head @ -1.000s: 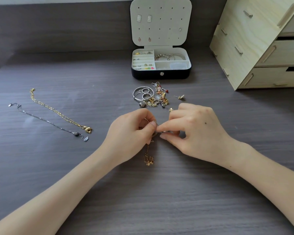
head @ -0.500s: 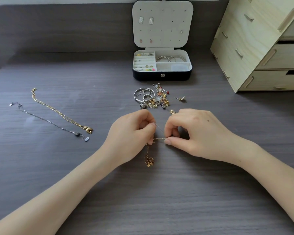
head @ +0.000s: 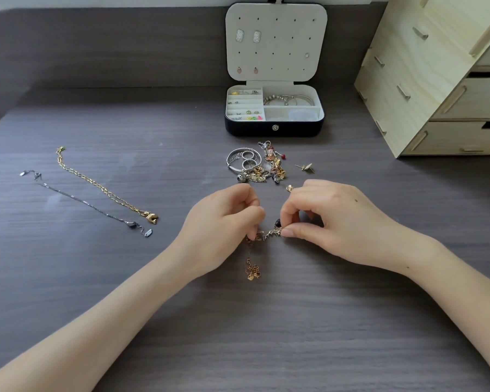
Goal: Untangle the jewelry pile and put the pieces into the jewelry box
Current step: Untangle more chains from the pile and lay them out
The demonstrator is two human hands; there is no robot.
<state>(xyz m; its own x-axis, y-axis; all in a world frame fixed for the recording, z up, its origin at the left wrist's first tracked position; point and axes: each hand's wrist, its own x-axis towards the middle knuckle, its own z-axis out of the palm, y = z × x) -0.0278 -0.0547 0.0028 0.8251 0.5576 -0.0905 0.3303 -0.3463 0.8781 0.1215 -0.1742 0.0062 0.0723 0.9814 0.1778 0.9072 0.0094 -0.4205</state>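
Right hand pulled away, pinching chain

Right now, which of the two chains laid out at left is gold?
The farther chain, ending in a gold charm; the silver chain lies nearer the camera.

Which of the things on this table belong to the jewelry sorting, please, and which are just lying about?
Belongs to the job:
- tangled chain, pinched between left hand and right hand
- jewelry pile
- open jewelry box
- gold chain and silver chain, laid out at the left
- loose earring

Just lying about:
- wooden drawer unit
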